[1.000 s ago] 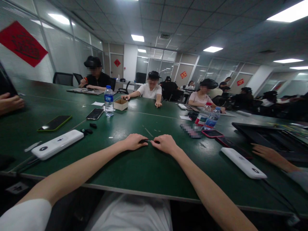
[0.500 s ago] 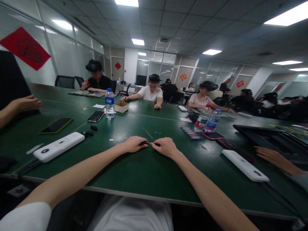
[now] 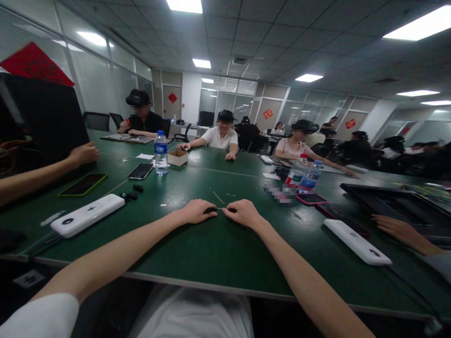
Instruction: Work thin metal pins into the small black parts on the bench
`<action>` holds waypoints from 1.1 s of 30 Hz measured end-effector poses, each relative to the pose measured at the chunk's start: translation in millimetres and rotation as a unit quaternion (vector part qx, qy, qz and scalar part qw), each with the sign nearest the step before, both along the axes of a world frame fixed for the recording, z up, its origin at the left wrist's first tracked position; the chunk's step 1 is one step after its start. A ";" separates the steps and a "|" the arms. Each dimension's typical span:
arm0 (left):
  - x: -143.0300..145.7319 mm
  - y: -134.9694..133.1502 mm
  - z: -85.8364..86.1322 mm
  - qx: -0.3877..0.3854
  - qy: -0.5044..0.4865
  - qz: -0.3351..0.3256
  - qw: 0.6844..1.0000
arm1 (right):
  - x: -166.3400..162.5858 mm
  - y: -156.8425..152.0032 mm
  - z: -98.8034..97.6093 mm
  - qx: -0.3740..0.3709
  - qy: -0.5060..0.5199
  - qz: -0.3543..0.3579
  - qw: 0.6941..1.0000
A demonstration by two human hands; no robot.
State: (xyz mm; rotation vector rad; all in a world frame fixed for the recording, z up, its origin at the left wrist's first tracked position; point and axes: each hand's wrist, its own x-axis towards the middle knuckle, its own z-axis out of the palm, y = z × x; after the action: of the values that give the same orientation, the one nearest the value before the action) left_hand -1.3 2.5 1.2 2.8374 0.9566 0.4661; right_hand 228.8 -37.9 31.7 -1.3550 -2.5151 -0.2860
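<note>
Left of you, a black panel (image 3: 44, 119) has swung further in, while your left hand (image 3: 194, 211) and right hand (image 3: 244, 213) each pinch a small black piece (image 3: 211, 209) over the desk (image 3: 204, 256), whether joined unclear.

The table (image 3: 197, 263) has a smooth, glossy top. The power banks (image 3: 88, 215) look like shiny plastic; the bottles (image 3: 161, 162) are clear plastic. The box (image 3: 178, 159) looks like matt cardboard, the sleeve (image 3: 42, 317) soft cloth. The held black piece's (image 3: 212, 209) material is unclear.
</note>
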 end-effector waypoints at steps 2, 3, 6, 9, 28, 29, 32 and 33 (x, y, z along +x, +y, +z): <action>-0.6 -0.6 0.4 0.001 -0.004 -0.005 1.000 | 0.2 -0.3 1.1 -0.002 -0.014 -0.007 1.000; -0.8 -0.9 0.5 0.001 -0.005 -0.006 1.000 | -0.8 -0.5 1.1 -0.002 -0.020 -0.011 1.000; -0.9 -1.6 0.6 0.004 -0.004 -0.002 1.000 | -4.9 -1.8 0.7 0.000 -0.035 -0.022 0.999; -0.6 -1.8 0.7 0.003 -0.003 0.001 1.000 | -6.7 -3.4 1.2 0.003 -0.042 -0.024 0.999; -1.5 -4.4 4.3 -0.009 0.003 -0.001 1.000 | -9.4 -9.1 2.1 0.025 -0.051 -0.032 0.998; -1.4 -4.4 4.5 -0.007 0.005 -0.001 1.000 | -8.6 -9.1 2.1 0.028 -0.051 -0.034 0.998; -0.7 -4.2 4.8 -0.007 0.011 0.002 1.000 | -7.7 -9.5 1.8 0.040 -0.048 -0.033 0.998; -0.4 -3.9 4.6 -0.008 0.013 0.003 1.000 | -8.6 -10.1 1.6 0.044 -0.041 -0.025 0.998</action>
State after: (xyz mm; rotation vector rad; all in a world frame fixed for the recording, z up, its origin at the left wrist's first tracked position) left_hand -1.7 -1.5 5.8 2.8328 0.9704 0.4220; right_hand 220.2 -48.0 33.3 -1.4010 -2.5042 -0.4662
